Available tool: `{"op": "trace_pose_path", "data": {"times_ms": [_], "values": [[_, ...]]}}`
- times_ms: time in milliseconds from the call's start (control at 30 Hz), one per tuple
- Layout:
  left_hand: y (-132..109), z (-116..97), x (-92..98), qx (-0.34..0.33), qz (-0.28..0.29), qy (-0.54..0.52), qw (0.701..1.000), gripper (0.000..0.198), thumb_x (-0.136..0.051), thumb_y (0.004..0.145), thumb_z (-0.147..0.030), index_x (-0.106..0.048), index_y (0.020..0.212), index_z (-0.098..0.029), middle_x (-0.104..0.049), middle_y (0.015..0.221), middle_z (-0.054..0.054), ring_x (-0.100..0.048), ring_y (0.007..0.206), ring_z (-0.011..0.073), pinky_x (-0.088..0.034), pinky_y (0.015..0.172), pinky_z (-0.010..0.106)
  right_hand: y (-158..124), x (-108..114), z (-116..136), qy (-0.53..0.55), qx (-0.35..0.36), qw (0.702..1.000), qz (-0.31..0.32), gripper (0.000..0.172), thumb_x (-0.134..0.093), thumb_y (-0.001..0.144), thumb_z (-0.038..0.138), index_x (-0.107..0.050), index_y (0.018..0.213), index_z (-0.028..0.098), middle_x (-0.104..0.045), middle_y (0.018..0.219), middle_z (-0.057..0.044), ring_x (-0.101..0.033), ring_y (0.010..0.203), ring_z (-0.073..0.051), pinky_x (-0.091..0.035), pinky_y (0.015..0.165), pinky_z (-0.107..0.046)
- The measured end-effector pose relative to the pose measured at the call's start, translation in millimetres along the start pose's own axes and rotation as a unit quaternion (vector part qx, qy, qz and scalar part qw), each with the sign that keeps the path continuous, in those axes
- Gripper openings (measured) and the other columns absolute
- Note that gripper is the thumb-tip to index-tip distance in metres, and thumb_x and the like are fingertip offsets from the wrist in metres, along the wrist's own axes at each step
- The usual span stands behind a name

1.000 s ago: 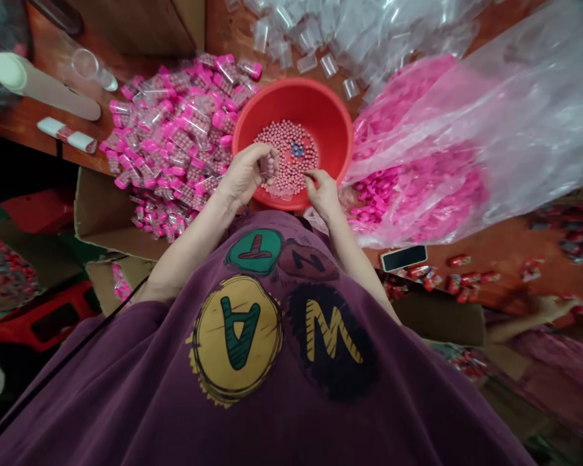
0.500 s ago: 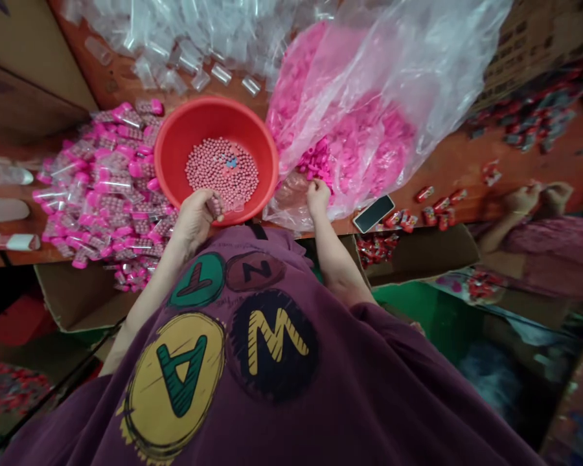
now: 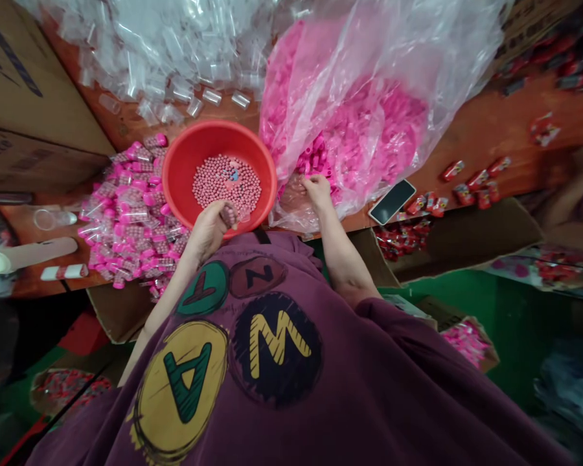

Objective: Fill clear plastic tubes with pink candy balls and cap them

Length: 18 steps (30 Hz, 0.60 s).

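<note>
My left hand (image 3: pixel 210 225) is closed around a clear plastic tube (image 3: pixel 243 215) with pink beads in it, at the front rim of a red bowl (image 3: pixel 179 153). The tube lies tilted, its clear end toward the inside of the bowl. Loose pink beads (image 3: pixel 218 183) cover the bowl's bottom, with a small blue piece among them. My right hand (image 3: pixel 319 191) has its fingers pinched together at the mouth of a clear plastic bag (image 3: pixel 369 45). Small pink caps (image 3: pixel 315 155) lie just beyond the fingertips. What the pinch holds, if anything, is too small to make out.
Left of the bowl is a heap of filled, pink-capped tubes (image 3: pixel 131 207). Clear tubes (image 3: pixel 175 77) are piled behind it. A phone (image 3: pixel 392 202) and several red pieces (image 3: pixel 477 179) lie on the right. A cardboard box (image 3: pixel 34 123) stands at the left; another person's arm (image 3: pixel 576 194) shows far right.
The view has shifted, so the things on the table sit differently in it. My right fingers have come a little away from the pink caps. The tube stays in my left hand at the bowl.
</note>
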<state>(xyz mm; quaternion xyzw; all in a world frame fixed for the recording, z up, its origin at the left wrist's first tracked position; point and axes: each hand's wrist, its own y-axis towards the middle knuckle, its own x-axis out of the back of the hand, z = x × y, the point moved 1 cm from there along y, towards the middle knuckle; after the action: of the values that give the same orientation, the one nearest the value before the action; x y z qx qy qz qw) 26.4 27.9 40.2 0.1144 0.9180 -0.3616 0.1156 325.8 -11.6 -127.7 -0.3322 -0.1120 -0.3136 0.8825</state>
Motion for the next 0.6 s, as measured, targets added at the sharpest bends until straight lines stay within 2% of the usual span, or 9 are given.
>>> {"op": "trace_pose_path", "data": {"times_ms": [100, 167, 233, 300, 433, 500, 600], "values": [[5.9, -4.1, -15.7, -0.021, 0.076, -0.009, 0.997, 0.022, -0.079, 0.088, -0.038, -0.071, 0.09, -0.018, -0.07, 0.082, 0.004, -0.067, 0.074, 0.013, -0.056, 0.067, 0.022, -21.4, 12.2, 1.3, 0.103, 0.085, 0.991, 0.03, 0.031, -0.074, 0.09, 0.036, -0.057, 0.112, 0.022, -0.069, 0.093, 0.001, -0.069, 0.075, -0.015, -0.063, 0.075, -0.03], [9.8, -5.6, -26.9, -0.015, 0.118, -0.017, 0.993, 0.02, -0.081, 0.085, -0.031, -0.073, 0.099, -0.018, -0.074, 0.089, 0.005, -0.07, 0.081, 0.0134, -0.058, 0.072, 0.022, -37.8, 15.8, 11.9, 0.129, 0.163, 0.977, 0.046, 0.046, -0.08, 0.088, 0.048, -0.056, 0.12, 0.024, -0.069, 0.101, -0.001, -0.07, 0.079, -0.015, -0.064, 0.078, -0.032], [13.5, -6.8, -37.0, -0.007, 0.143, -0.021, 0.989, 0.024, -0.082, 0.084, -0.024, -0.074, 0.106, -0.019, -0.075, 0.093, 0.004, -0.072, 0.085, 0.0135, -0.058, 0.074, 0.023, -55.6, 15.7, 30.8, 0.11, 0.241, 0.963, 0.052, 0.052, -0.08, 0.089, 0.058, -0.057, 0.123, 0.025, -0.069, 0.105, -0.002, -0.07, 0.087, -0.017, -0.066, 0.084, -0.037], [16.5, -8.8, -45.3, -0.01, 0.16, -0.028, 0.987, 0.026, -0.083, 0.084, -0.021, -0.074, 0.108, -0.018, -0.075, 0.094, 0.004, -0.073, 0.085, 0.0128, -0.058, 0.075, 0.023, -74.6, 13.8, 55.2, 0.06, 0.318, 0.945, 0.054, 0.047, -0.076, 0.095, 0.06, -0.06, 0.123, 0.026, -0.069, 0.107, -0.004, -0.069, 0.095, -0.02, -0.065, 0.093, -0.043], [19.0, -14.4, -53.7, -0.036, 0.163, -0.03, 0.986, 0.027, -0.087, 0.086, -0.02, -0.073, 0.11, -0.019, -0.074, 0.097, 0.002, -0.072, 0.085, 0.0115, -0.057, 0.075, 0.023, -109.4, 9.5, 100.9, -0.035, 0.45, 0.89, 0.066, 0.028, -0.064, 0.106, 0.05, -0.067, 0.121, 0.027, -0.07, 0.12, -0.008, -0.068, 0.116, -0.026, -0.06, 0.111, -0.053], [19.0, -16.4, -54.2, -0.051, 0.155, -0.021, 0.986, 0.03, -0.088, 0.088, -0.022, -0.072, 0.113, -0.02, -0.075, 0.1, 0.003, -0.073, 0.088, 0.0123, -0.057, 0.076, 0.024, -122.4, 7.4, 115.6, -0.054, 0.484, 0.87, 0.072, 0.025, -0.06, 0.108, 0.046, -0.069, 0.123, 0.028, -0.069, 0.124, -0.009, -0.067, 0.122, -0.027, -0.059, 0.114, -0.055], [19.9, -17.2, -52.4, -0.075, 0.15, -0.023, 0.986, 0.031, -0.088, 0.089, -0.025, -0.072, 0.115, -0.02, -0.076, 0.102, 0.004, -0.072, 0.088, 0.0126, -0.057, 0.077, 0.024, -137.2, 5.3, 128.5, -0.057, 0.5, 0.86, 0.083, 0.029, -0.057, 0.109, 0.045, -0.069, 0.13, 0.03, -0.068, 0.129, -0.009, -0.067, 0.124, -0.027, -0.06, 0.114, -0.056]]}}
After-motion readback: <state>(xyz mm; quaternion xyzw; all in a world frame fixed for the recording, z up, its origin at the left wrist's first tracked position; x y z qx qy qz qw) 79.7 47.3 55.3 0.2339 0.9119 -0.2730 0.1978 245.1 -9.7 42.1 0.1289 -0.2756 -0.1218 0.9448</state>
